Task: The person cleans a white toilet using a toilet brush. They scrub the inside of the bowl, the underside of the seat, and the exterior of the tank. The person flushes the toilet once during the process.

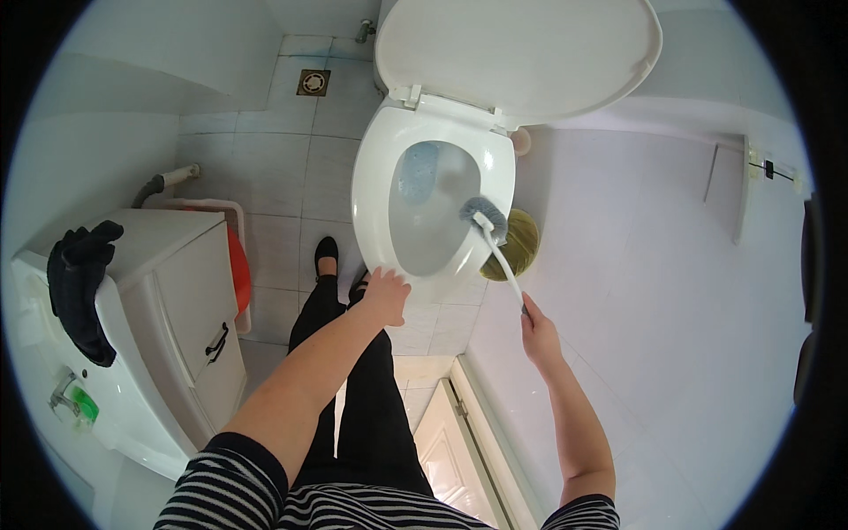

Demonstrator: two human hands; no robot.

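My right hand point(540, 331) grips the handle of a white toilet brush point(503, 262). Its grey bristle head point(489, 211) is over the right side of the white toilet seat point(372, 185), partly above the bowl opening. At the seat's front left edge is my left hand point(387, 298), fingers a little apart and thumb away from them. Whether its fingertips touch the seat I cannot tell. The seat lies down on the bowl, while the lid point(517, 53) stands raised behind it. Inside the toilet bowl point(424, 242), bluish water point(419, 173) with some bubbles shows.
Right of the toilet stands a bin with a yellowish liner point(520, 248), close to the wall. On the left are a washbasin point(142, 404) with black gloves point(83, 291) on its rim, a white cabinet point(192, 298) and a red basin point(238, 271). A door point(457, 457) stands behind me.
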